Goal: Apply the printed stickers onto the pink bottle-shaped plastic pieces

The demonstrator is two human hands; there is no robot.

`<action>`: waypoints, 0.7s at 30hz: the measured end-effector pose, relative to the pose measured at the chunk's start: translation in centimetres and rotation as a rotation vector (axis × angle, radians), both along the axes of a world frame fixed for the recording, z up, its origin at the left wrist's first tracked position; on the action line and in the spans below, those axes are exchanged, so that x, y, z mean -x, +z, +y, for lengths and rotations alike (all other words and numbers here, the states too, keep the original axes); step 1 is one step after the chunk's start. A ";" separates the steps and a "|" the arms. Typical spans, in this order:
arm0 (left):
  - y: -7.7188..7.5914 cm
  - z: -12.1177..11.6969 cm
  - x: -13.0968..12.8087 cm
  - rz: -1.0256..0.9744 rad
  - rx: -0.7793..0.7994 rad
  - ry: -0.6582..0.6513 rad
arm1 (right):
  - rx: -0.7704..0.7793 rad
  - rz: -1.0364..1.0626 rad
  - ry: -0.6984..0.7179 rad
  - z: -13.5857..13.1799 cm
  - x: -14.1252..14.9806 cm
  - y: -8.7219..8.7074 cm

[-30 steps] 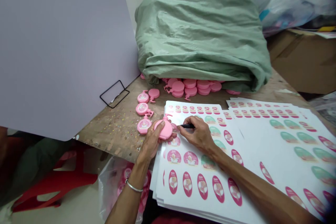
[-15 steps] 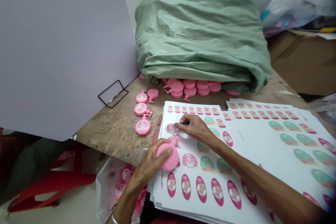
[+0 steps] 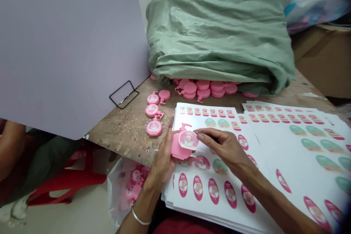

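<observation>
Right hand [image 3: 230,148]: thumb and forefinger pinching the right edge of a pink, round-topped printed label [image 3: 188,139], presumably by the rim to spare its back. Slim dark tool [image 3: 216,139], partly hidden, tucked in the same hand, likely to leave the fingertips free.

Left hand [image 3: 163,157]: fingers wrapped around the side of a flat, round pink plastic pump bottle [image 3: 178,151], over the left part of the stack of white paper label sheets [image 3: 204,204]. Broad face upturned, seemingly to present it to the label; contact between them uncertain.

Left of the stack, on the wooden surface [image 3: 127,126]: three labelled pink bottles [image 3: 154,128], faces up, in a column, perhaps for counting; one plain pink bottle [image 3: 164,95] beside the farthest.

Behind the stack: heaped plain pink bottles [image 3: 203,85], partly beneath a pale green fabric sack [image 3: 219,33].

Below, left of the stack: clear plastic bag [image 3: 114,190] containing pink bottles.
</observation>
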State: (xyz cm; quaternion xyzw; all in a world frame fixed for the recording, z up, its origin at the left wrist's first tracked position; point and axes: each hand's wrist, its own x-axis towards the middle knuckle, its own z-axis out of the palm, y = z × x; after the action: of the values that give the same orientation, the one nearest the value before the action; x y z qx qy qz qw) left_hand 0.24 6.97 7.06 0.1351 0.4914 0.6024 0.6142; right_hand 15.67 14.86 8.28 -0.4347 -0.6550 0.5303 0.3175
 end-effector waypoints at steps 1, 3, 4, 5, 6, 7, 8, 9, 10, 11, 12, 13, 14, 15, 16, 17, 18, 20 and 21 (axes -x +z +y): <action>0.1 0.2 -0.2 -0.012 0.006 0.003 | -0.005 0.000 0.001 -0.5 -0.1 -0.1; 0.2 0.5 -0.4 -0.021 0.000 -0.008 | -0.020 -0.002 -0.008 -1.1 -0.2 -0.4; 0.2 0.6 -0.5 -0.018 -0.009 -0.016 | -0.028 -0.007 -0.015 -1.2 -0.2 -0.5; 0.1 0.6 -0.6 -0.014 -0.018 -0.024 | -0.037 -0.010 -0.023 -1.2 -0.3 -0.6; 0.1 0.6 -0.7 -0.009 -0.025 -0.029 | -0.043 -0.012 -0.029 -1.2 -0.3 -0.6; 0.0 0.6 -0.8 -0.005 -0.032 -0.032 | -0.046 -0.011 -0.033 -1.2 -0.3 -0.6; -0.1 0.5 -0.8 -0.001 -0.036 -0.032 | -0.048 -0.009 -0.036 -1.2 -0.3 -0.5; -0.1 0.5 -0.9 0.001 -0.039 -0.032 | -0.052 -0.005 -0.037 -1.2 -0.2 -0.5; -0.1 0.5 -0.9 0.001 -0.038 -0.032 | -0.060 0.000 -0.036 -1.3 -0.2 -0.4; -0.1 0.5 -0.9 0.000 -0.036 -0.033 | -0.070 0.002 -0.036 -1.3 -0.2 -0.3; 0.0 0.5 -0.9 -0.001 -0.035 -0.033 | -0.079 0.001 -0.034 -1.3 -0.1 -0.3; 0.1 0.5 -0.9 -0.002 -0.032 -0.030 | -0.088 -0.001 -0.035 -1.3 0.0 -0.2; 0.2 0.6 -0.9 -0.003 -0.027 -0.028 | -0.094 -0.004 -0.035 -1.3 0.0 -0.2; 0.3 0.6 -0.9 -0.002 -0.022 -0.024 | -0.098 -0.008 -0.037 -1.3 0.0 -0.2; 0.4 0.6 -0.9 -0.001 -0.018 -0.021 | -0.102 -0.013 -0.042 -1.3 0.1 -0.2; 0.4 0.7 -0.9 0.000 -0.015 -0.019 | -0.107 -0.019 -0.045 -1.3 0.1 -0.3; 0.5 0.7 -0.9 0.000 -0.012 -0.017 | -0.113 -0.024 -0.050 -1.3 0.2 -0.3; 0.4 0.7 -0.8 -0.005 -0.012 -0.010 | -0.122 -0.035 -0.060 -1.3 0.3 -0.3; 0.3 0.7 -0.8 -0.010 -0.014 -0.006 | -0.125 -0.039 -0.066 -1.3 0.3 -0.3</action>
State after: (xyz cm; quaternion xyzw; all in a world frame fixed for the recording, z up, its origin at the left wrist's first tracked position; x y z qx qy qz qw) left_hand 1.03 7.66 7.37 0.1378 0.4839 0.6047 0.6174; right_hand 15.34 13.61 7.93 -0.4456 -0.6780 0.4691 0.3487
